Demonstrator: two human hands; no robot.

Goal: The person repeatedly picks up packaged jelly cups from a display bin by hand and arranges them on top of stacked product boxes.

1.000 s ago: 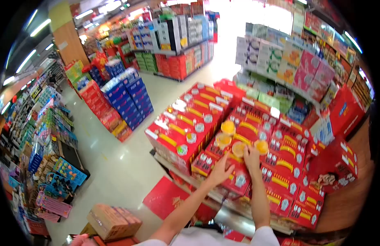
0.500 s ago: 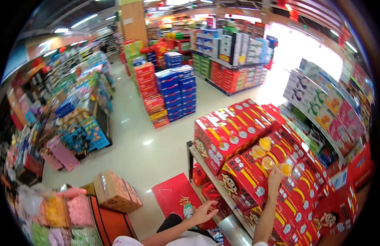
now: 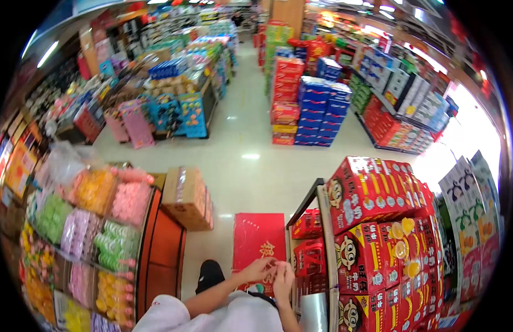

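Several compartments at the far left hold orange, pink, green and lilac packets in a display stand with a reddish-brown side panel. Next to it, a brown cardboard carton sits on the pale floor, and then comes a flat red mat. Above the mat's near end, in front of the person's white shirt, the left hand and right hand are drawn together, fingers bent and fingertips meeting or nearly so; whether they pinch anything cannot be told. Further back stand stacked blue boxes. Right of the hands, red milk cartons printed with a cartoon face fill a rack, and four small round yellow cups rest grouped on top of them, well apart from both hands. White cartons stand at the far right.
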